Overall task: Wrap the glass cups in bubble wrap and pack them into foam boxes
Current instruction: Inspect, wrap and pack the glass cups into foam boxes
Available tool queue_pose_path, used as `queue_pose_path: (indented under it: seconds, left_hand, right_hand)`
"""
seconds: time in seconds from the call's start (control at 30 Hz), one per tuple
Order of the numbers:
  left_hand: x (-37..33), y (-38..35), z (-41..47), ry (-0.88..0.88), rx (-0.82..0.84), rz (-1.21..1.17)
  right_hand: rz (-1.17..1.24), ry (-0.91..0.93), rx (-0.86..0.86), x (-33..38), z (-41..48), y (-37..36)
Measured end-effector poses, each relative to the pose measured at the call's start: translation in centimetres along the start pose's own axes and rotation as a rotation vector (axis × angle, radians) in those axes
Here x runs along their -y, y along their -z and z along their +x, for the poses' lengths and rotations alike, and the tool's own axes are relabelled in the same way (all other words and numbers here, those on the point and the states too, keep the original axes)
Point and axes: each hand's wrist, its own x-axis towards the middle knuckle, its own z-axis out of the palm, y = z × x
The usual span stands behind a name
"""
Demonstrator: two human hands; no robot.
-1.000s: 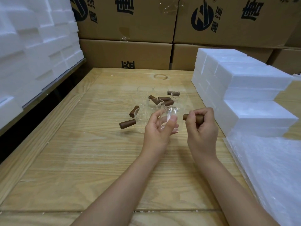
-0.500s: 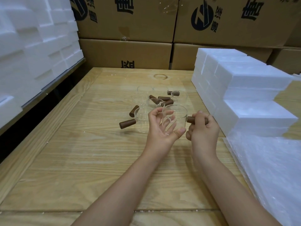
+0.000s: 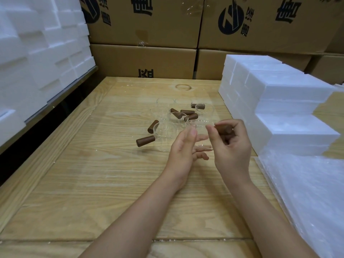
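Head view: my right hand (image 3: 230, 148) is gripping the clear glass cup (image 3: 200, 128) by its brown cylindrical wooden handle (image 3: 223, 128) above the pale wooden table (image 3: 93, 183); my left hand (image 3: 183, 148), fingers straight, is steadying its wall.

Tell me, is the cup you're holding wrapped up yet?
Not wrapped. The cup is bare clear glass; the right hand grips its brown handle, and the bubble wrap lies flat at the right.

Right grip (image 3: 230, 146) holds glass cup (image 3: 201, 125) by handle (image 3: 223, 129)
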Motion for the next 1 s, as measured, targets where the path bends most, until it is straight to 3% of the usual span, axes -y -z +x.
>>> queue_pose_path:
  seconds: [0.2,0.43,0.63,0.8,1.0]
  left_hand:
    - [-0.5,0.1,-0.1,0.139,0.027,-0.098]
    - [-0.9,0.3,-0.1,0.173,0.033,-0.107]
    - [-0.8,0.6,-0.1,0.156,-0.007,-0.124]
    - [-0.8,0.5,-0.1,0.122,-0.032,-0.136]
    - [-0.6,0.6,0.0,0.07,-0.016,-0.113]
  right_hand:
    - [0.026,0.082,0.19,0.3,0.1,0.2]
    - [0.028,0.052,0.264,0.7,0.1,0.5]
    - [0.216,-0.099,0.202,1.3,-0.1,0.2]
    - [0.243,-0.235,0.113,0.9,0.2,0.3]
    - [0.203,-0.261,0.058,0.2,0.6,0.4]
